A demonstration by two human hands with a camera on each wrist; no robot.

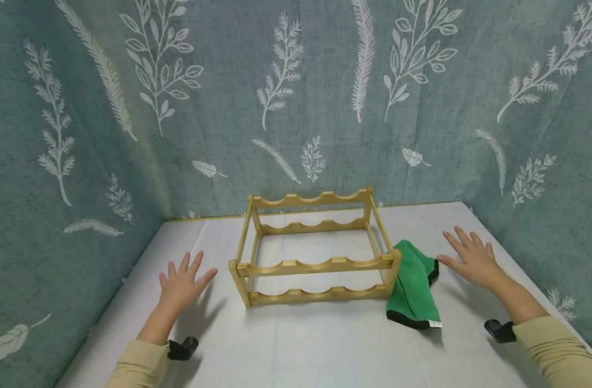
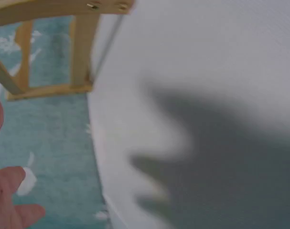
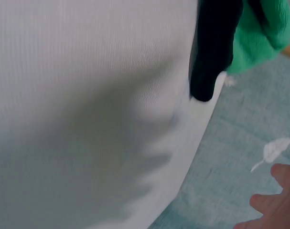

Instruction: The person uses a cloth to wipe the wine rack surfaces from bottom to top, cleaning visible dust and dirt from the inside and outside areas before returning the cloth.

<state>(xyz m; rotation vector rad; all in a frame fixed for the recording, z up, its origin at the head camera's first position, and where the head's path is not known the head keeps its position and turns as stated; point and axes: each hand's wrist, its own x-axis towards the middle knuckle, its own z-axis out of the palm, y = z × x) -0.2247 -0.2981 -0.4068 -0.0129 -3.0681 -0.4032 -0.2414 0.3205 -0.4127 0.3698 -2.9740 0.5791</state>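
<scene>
A light wooden rack (image 1: 320, 265) with scalloped rails stands in the middle of the white table. Against its right side lies a crumpled green cloth (image 1: 413, 288) with black edging and a small white tag. My left hand (image 1: 180, 288) hovers over the table to the left of the rack, fingers spread, holding nothing. To the right of the cloth, my right hand (image 1: 475, 261) is likewise spread above the table, touching nothing. The left wrist view shows a corner of the rack (image 2: 82, 52) beyond the fingertips. In the right wrist view, the cloth's black edge (image 3: 214, 52) appears near the top.
Grey-green curtains (image 1: 325, 145) with white leaf prints enclose the back and both sides of the white table (image 1: 296, 350). Each wrist carries a black strap mount, the left one (image 1: 182, 349) and the right one (image 1: 500, 331). Hand shadows fall on the tabletop.
</scene>
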